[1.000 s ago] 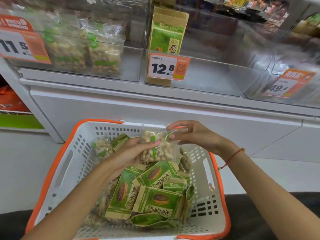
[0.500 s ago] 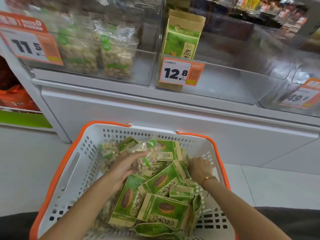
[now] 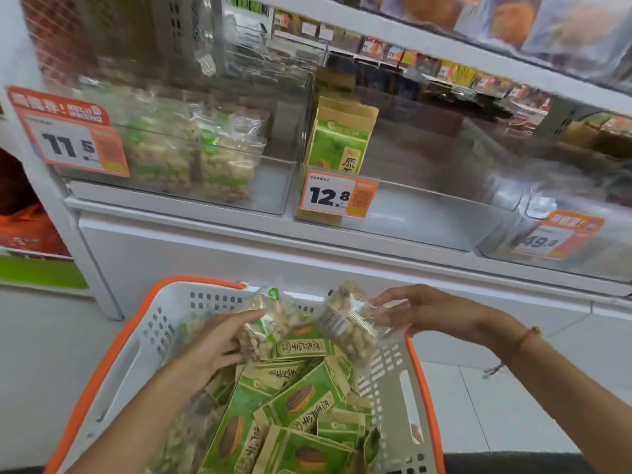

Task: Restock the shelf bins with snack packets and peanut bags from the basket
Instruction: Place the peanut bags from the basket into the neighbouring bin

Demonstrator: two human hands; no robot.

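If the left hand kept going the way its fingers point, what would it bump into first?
Probably the basket's far wall. The left hand, gripping a peanut bag, points up and rightward; depth is unclear.

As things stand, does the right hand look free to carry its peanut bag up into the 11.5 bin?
Probably yes. The right hand pinches a peanut bag above the basket, and the 11.5 bin looks open-topped with bare floor at its right end. It must cross over the left hand, though.

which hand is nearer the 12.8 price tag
Right. The right hand is below the 12.8 price tag and a little right; the left hand is lower and further off to the left.
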